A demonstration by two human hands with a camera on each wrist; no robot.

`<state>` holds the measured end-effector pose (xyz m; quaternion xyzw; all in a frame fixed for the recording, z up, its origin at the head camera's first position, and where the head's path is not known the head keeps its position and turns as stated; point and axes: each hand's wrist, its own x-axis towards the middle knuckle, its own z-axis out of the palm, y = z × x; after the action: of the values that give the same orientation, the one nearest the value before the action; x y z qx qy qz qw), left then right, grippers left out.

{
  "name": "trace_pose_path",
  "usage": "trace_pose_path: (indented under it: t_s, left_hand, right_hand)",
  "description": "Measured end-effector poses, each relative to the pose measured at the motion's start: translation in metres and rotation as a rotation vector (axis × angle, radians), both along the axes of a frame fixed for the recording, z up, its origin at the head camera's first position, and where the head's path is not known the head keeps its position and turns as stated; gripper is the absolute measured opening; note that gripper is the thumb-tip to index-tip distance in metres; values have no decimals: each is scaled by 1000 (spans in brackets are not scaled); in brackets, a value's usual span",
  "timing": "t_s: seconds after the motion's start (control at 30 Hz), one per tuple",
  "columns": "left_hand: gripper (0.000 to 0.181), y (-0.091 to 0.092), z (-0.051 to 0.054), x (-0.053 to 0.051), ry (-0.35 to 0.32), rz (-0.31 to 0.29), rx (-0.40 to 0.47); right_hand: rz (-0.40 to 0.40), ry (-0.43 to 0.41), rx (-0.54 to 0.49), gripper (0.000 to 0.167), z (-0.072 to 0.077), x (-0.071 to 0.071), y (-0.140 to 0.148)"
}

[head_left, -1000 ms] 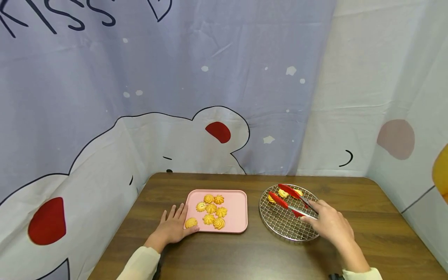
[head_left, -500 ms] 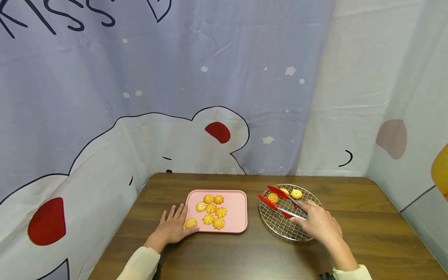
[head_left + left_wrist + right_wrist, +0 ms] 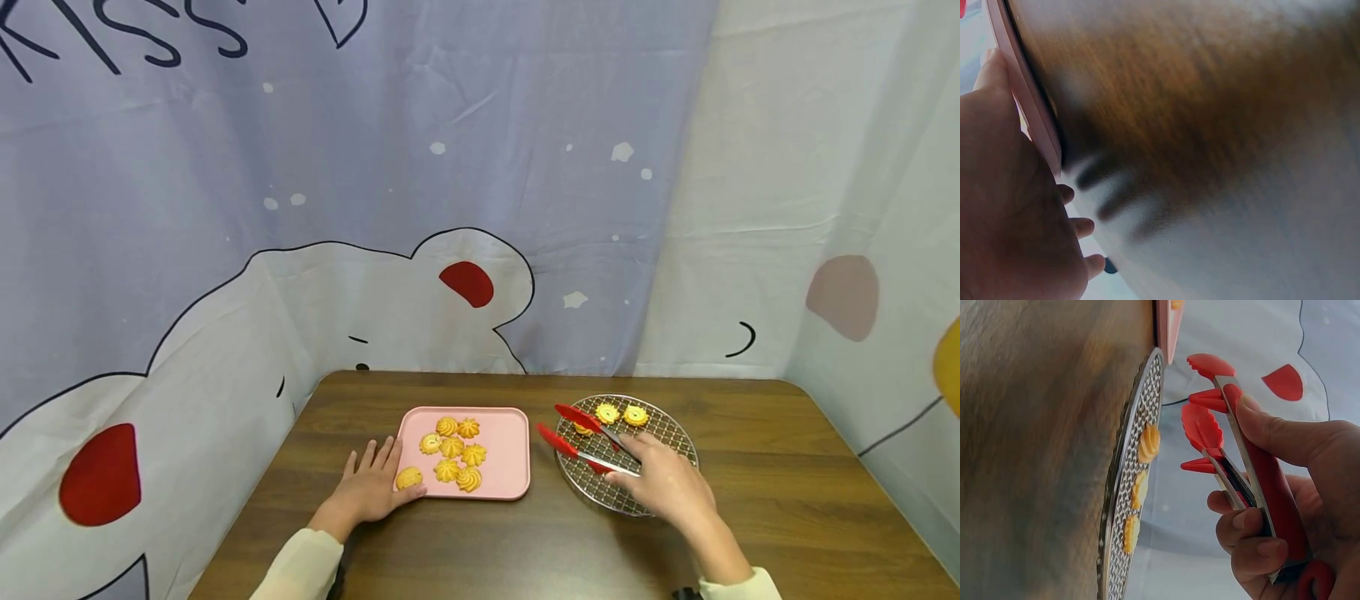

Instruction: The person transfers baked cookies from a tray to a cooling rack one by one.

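Note:
My right hand (image 3: 663, 482) grips a pair of red-tipped metal tongs (image 3: 1266, 481), whose arms stand apart with nothing between the tips. The tongs hang above a round wire rack (image 3: 607, 492). Three piped cookies (image 3: 1149, 444) lie on the rack, one partly hidden behind the tongs in the head view. At the left, my left hand (image 3: 367, 487) rests with spread, straight fingers at the corner of a pink tray (image 3: 506, 454), its thumb along the near rim. Several golden piped cookies (image 3: 452, 447) sit in the tray's left part, with a rounder cookie (image 3: 409, 477) near the thumb.
Tray and rack stand side by side on a brown wooden table (image 3: 525, 550), a strip of bare wood between them. A printed cloth curtain (image 3: 375, 167) hangs behind the table and along both sides.
My right hand has moved left with the tongs, from over the rack's cookies toward the gap beside the tray. The rack's back cookies are now uncovered. My left hand has stayed still.

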<state>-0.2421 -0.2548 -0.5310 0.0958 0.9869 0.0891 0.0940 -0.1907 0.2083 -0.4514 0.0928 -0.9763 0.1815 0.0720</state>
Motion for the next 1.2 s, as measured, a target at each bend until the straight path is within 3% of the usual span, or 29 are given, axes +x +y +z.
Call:
trace_pose_path:
  t_s: [0.77, 1.2]
  left_hand:
    - [108, 0, -1, 0, 17, 2, 12]
    - [111, 3, 6, 3, -30, 9, 19]
  right_hand:
    - [93, 37, 4, 66, -6, -2, -28]
    - [134, 9, -22, 65, -4, -7, -50]
